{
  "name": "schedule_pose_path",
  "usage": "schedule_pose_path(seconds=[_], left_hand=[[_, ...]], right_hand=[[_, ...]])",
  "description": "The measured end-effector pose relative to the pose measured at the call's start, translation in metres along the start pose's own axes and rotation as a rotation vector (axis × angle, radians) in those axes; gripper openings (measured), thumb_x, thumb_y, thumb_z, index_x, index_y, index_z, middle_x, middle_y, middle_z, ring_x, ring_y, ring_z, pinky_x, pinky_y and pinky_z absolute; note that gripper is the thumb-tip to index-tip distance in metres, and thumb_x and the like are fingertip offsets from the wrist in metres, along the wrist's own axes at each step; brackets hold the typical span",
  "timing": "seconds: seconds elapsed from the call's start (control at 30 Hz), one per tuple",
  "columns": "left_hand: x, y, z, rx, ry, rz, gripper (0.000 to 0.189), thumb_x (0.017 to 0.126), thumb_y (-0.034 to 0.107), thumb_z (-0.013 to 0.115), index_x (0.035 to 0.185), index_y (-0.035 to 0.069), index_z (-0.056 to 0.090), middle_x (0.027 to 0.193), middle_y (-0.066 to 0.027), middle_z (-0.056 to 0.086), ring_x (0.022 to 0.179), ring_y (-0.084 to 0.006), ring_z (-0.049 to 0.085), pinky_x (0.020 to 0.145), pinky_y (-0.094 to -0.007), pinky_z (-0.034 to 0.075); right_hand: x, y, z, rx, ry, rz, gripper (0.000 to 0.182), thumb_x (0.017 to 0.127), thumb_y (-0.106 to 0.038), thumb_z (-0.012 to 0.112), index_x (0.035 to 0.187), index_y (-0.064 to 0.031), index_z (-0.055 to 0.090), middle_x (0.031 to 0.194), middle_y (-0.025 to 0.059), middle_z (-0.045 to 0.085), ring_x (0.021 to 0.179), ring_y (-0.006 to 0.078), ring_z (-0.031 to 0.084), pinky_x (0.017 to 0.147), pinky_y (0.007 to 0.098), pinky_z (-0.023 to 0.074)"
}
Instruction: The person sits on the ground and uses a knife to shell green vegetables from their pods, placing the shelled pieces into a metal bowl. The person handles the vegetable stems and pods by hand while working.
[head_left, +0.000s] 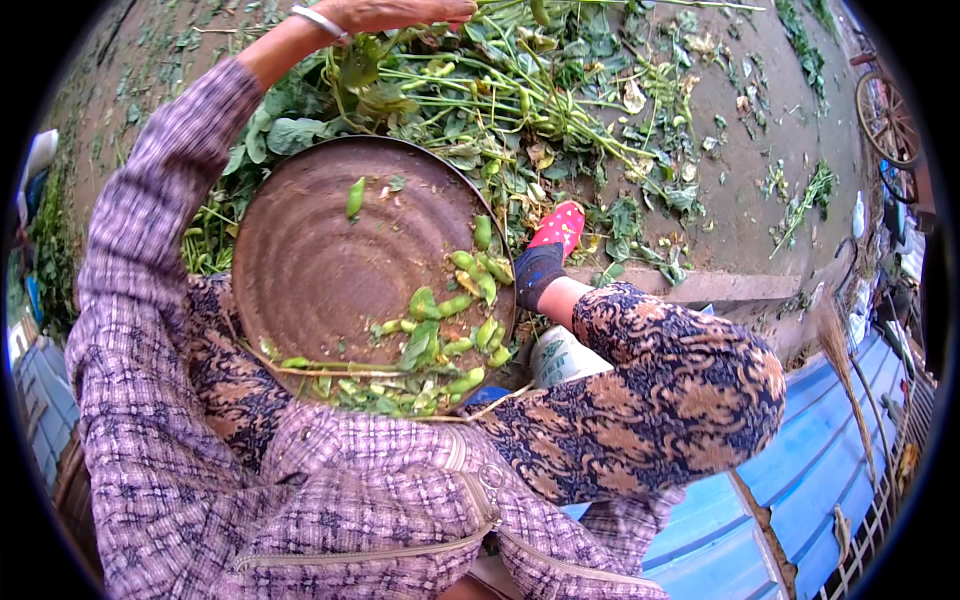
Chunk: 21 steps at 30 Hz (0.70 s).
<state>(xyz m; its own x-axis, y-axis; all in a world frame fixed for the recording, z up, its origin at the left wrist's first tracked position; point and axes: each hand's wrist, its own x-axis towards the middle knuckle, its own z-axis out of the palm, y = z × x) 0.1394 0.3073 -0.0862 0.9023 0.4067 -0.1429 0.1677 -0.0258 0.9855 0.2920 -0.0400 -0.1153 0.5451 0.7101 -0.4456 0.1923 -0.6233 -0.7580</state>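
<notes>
My left hand (409, 12) reaches forward to the top edge of the view, partly cut off, with a bangle (321, 21) on the wrist. It is over a heap of green bean plants (480, 97), close to a long stalk (675, 4); whether it grips anything cannot be made out. My right hand is out of view. Across my lap rests a round, rusty-brown metal pan (330, 225). Plump green bean pods (456, 305) lie mostly along its right side, and bits of leaf and pod (375, 394) collect at the near edge. A thin stalk (337, 371) crosses that edge.
My foot in a red patterned shoe (561, 225) stands beyond the pan's right side. Below my leg is a white container or sack (562, 356) bearing writing. Blue sheet panels (795, 435) and a straw broom (836, 345) are at right. A wheel (887, 120) shows farther off.
</notes>
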Motion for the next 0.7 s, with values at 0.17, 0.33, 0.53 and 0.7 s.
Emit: schedule_pose_path(seconds=[0.17, 0.33, 0.53, 0.7], left_hand=[[-0.08, 0.097, 0.026, 0.355, 0.013, 0.187, 0.02, 0.08, 0.018, 0.061, 0.09, 0.001, 0.057, 0.084, -0.0066, 0.059, 0.081, -0.0125, 0.057, 0.075, -0.0294, 0.048], [-0.141, 0.15, 0.071, 0.703, -0.017, 0.173, 0.017, 0.075, 0.015, 0.064, 0.087, 0.004, 0.058, 0.084, -0.0073, 0.059, 0.082, -0.0202, 0.057, 0.077, -0.0344, 0.046], [-0.186, 0.156, 0.11, 0.692, -0.052, 0.269, 0.015, 0.072, 0.011, 0.066, 0.083, 0.004, 0.057, 0.087, -0.0061, 0.057, 0.083, -0.0208, 0.056, 0.076, -0.0338, 0.044], [-0.2, 0.149, 0.138, 0.605, -0.121, 0.437, 0.015, 0.068, 0.005, 0.065, 0.077, 0.004, 0.053, 0.081, -0.0058, 0.053, 0.076, -0.0239, 0.052, 0.07, -0.035, 0.042]], right_hand=[[-0.101, -0.064, -0.184, 0.558, 0.236, -0.429, 0.009, 0.084, -0.005, 0.049, 0.087, -0.0065, 0.057, 0.072, 0.0045, 0.057, 0.059, 0.0098, 0.052, 0.047, 0.02, 0.0432], [-0.123, -0.144, -0.115, -0.173, 0.413, -0.637, 0.02, 0.086, -0.021, 0.052, 0.095, -0.0035, 0.058, 0.066, -0.0014, 0.053, 0.052, 0.0044, 0.044, 0.043, 0.0176, 0.0362], [-0.15, -0.121, -0.066, 0.488, 0.136, -0.198, 0.038, 0.083, -0.035, 0.056, 0.105, -0.0048, 0.056, 0.064, -0.0054, 0.051, 0.048, 0.0019, 0.04, 0.042, 0.0152, 0.0295], [-0.156, -0.085, -0.089, 0.855, -0.162, 0.121, 0.023, 0.086, -0.026, 0.048, 0.095, -0.0056, 0.056, 0.065, 0.0034, 0.056, 0.046, 0.0079, 0.047, 0.039, 0.0203, 0.0365]])
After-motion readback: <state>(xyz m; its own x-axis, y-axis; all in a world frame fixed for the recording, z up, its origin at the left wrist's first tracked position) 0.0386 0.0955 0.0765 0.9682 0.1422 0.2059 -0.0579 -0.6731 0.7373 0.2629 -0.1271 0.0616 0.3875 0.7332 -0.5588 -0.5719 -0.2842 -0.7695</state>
